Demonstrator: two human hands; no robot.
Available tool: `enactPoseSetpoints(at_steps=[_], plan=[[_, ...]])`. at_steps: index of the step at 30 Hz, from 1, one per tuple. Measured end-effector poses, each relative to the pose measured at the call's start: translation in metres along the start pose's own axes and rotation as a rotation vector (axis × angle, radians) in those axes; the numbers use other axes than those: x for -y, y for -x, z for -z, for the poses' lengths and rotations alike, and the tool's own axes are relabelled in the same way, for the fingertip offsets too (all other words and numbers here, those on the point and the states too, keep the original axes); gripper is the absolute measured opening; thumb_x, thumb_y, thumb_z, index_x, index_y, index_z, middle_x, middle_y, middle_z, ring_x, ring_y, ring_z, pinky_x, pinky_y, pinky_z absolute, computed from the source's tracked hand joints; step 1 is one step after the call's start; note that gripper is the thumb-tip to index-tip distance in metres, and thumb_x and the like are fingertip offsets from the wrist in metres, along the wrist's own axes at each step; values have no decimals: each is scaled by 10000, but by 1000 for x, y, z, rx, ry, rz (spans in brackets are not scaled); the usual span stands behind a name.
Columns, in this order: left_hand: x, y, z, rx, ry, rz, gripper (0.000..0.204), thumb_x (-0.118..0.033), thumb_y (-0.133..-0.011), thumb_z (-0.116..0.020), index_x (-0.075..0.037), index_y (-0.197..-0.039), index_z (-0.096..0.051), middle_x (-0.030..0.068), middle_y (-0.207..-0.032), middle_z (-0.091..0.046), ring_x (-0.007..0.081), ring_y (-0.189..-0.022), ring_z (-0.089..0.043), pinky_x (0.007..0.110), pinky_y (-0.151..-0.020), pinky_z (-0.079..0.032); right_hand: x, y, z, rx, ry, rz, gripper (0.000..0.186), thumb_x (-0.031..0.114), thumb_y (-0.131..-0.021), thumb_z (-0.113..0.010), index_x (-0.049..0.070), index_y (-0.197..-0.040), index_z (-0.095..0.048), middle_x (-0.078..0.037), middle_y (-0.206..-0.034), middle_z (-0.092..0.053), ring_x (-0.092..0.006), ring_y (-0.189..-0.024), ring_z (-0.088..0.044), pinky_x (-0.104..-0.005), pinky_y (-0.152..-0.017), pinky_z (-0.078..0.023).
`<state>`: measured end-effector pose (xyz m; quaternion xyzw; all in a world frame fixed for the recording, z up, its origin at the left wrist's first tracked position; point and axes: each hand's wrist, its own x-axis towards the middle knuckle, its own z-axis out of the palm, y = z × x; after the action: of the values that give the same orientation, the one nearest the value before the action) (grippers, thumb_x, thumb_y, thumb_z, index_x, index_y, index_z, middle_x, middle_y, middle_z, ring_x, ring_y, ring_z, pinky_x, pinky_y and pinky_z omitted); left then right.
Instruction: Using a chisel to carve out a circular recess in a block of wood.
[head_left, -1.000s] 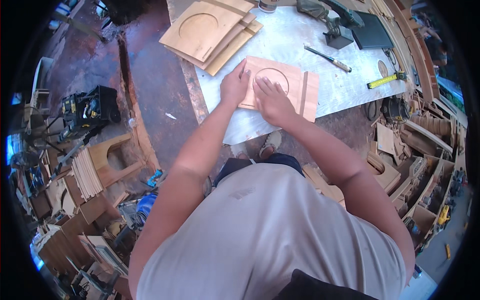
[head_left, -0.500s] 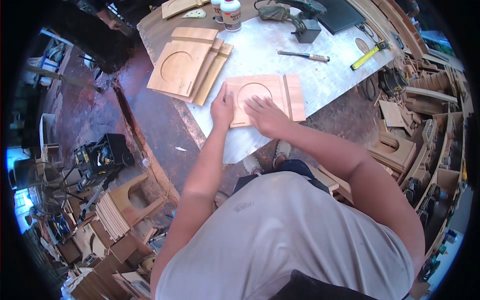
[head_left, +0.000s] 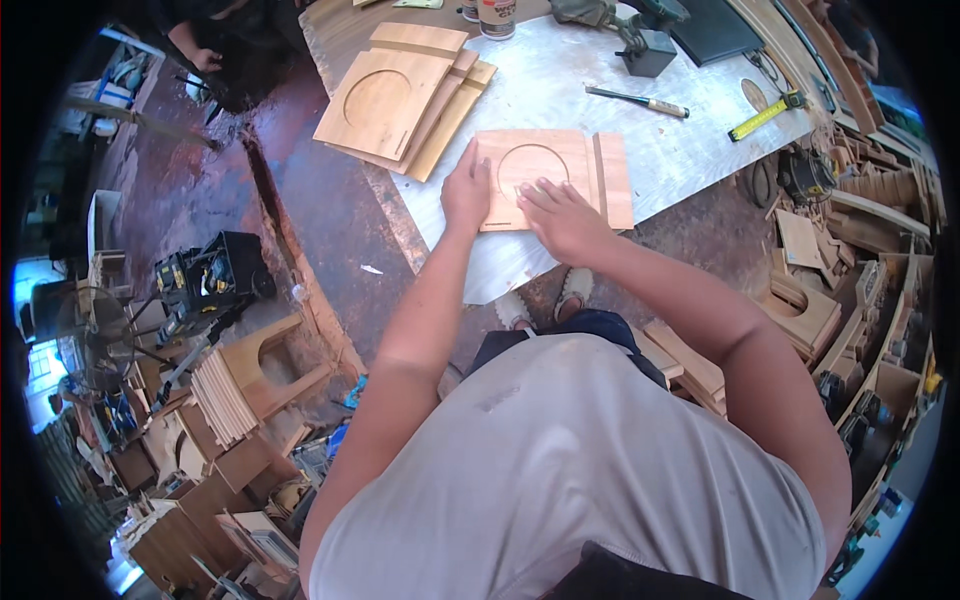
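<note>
A light wooden board (head_left: 510, 145) lies on the worktable in front of me, with a shallow round recess and a straight groove near its right end. At its left edge my left hand (head_left: 466, 190) is closed on it, thumb over the top. My right hand (head_left: 565, 215) rests with outstretched fingers on the board's face, fingertips over the near rim of the recess. Whether anything thin lies under those fingers is hidden. Beyond my left hand sits a stack of similar boards (head_left: 385, 90), loosely fanned.
A pencil-like tool (head_left: 640, 101), a yellow tape measure (head_left: 765, 116), a dark metal block (head_left: 648, 52) and a glue bottle (head_left: 497, 18) are on the table (head_left: 700, 150). Wood offcuts crowd the right side. A tool bag (head_left: 215, 275) stands on the floor at left. Another person's hand (head_left: 207, 60) shows far left.
My right hand has slid across the board toward its near edge. My left hand keeps its hold. The whole view has shifted, so the table appears higher and further right.
</note>
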<state>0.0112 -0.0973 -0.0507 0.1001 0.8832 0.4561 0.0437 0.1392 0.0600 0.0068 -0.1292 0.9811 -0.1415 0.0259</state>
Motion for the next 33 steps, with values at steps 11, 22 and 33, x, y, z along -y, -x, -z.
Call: enactPoseSetpoints(at_steps=[11,22,33], plan=[[2,4,0,0,25,-5,483,-271,-1000,-626,-196,-1474,-568,163,-905,-736,251,-769,-681,372,-777,-531,-10,6,-3,17,26,-9,466,215,-1022,-481,-18,-1424,-516,-203,-1556,-459,-348,-1490,-376,-512,-1222,-288],[-7,4,7,33,87,48,473,-306,-1001,-596,-217,-1465,-572,199,-968,-741,360,-896,-715,434,-846,-539,-41,-5,-1,-63,160,35,455,206,-1058,-426,-12,-1453,-484,-219,-1575,-432,-344,-1497,-363,-488,-1218,-310],[-3,1,-2,45,112,21,475,-300,-999,-607,-217,-1465,-574,206,-970,-740,355,-889,-717,431,-842,-541,-35,-19,-11,-120,176,57,508,229,-1024,-438,-23,-1463,-488,-213,-1575,-437,-355,-1459,-424,-507,-1227,-284]])
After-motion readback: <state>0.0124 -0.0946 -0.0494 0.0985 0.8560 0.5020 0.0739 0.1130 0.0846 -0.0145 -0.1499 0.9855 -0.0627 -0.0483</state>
